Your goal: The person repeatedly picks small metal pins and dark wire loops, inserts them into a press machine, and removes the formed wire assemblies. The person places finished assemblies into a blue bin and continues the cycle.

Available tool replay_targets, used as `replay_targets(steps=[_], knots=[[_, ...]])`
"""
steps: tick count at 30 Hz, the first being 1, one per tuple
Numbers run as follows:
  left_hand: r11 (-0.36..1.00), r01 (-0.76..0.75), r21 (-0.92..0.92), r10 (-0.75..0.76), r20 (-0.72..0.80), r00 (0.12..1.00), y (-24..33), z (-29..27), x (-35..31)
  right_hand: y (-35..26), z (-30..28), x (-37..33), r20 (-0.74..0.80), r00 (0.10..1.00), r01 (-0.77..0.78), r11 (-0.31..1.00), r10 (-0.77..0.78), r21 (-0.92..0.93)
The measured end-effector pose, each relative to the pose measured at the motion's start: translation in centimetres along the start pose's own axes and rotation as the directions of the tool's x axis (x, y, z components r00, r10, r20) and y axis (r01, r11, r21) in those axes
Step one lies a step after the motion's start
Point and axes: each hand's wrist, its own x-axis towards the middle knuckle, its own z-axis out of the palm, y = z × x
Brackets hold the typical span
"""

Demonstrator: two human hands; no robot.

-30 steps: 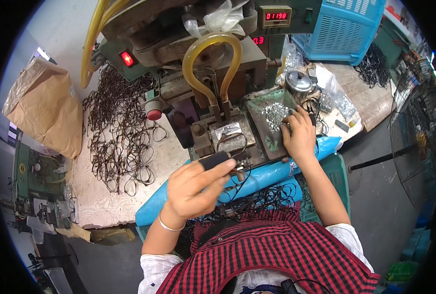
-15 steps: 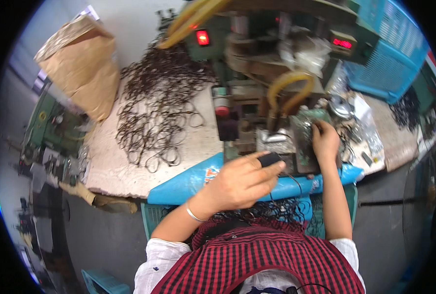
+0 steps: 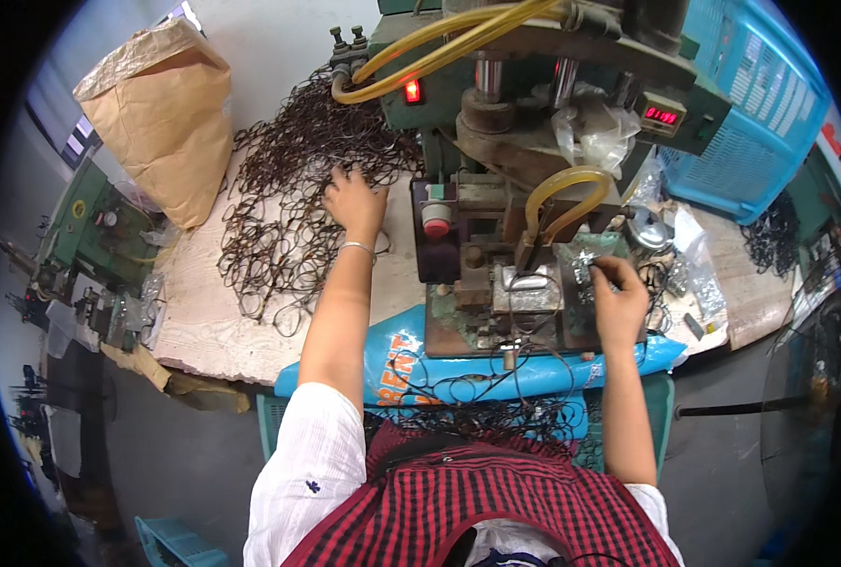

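Observation:
My left hand (image 3: pixel 355 203) is over the large pile of dark looped cords (image 3: pixel 293 203), left of the press. Its fingers are spread and touch or hover just above the loops. My right hand (image 3: pixel 619 300) is at the right of the press, thumb and fingertips pinched together beside a clear bag of small metal pieces (image 3: pixel 583 260). Anything in that pinch is too small to make out. Between the hands stands a green press (image 3: pixel 485 118) with a metal die block (image 3: pixel 526 288). A dark cord (image 3: pixel 524 342) trails from the block over the blue plastic sheet (image 3: pixel 397 364).
A brown paper sack (image 3: pixel 170 128) stands at the back left. Yellow hoses (image 3: pixel 458 42) arch over the press, and a red button (image 3: pixel 435 221) sits on its left. Below the table edge a green basket (image 3: pixel 661 416) holds more cords. Blue crates (image 3: pixel 756 113) lean at the back right.
My left hand has swung from in front of the die, away to the cord pile at the left, and its fingers have spread. The right hand stays beside the metal pieces, slightly lower.

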Motion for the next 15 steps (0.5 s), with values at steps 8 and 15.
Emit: replay_targets(steps=[8,15], knots=[[0.98,-0.165,-0.113,0.181,0.155,0.971,-4.9,-1.7,-5.8,-3.5,-3.2,-2.1,0.058,0.998,-0.014,0.997,0.009,0.076],[0.932,-0.226,-0.282,0.204,-0.106,0.973,-7.1,-5.0,-7.7,-10.1,2.0,-0.8,0.291,0.954,-0.063,0.906,-0.068,0.419]])
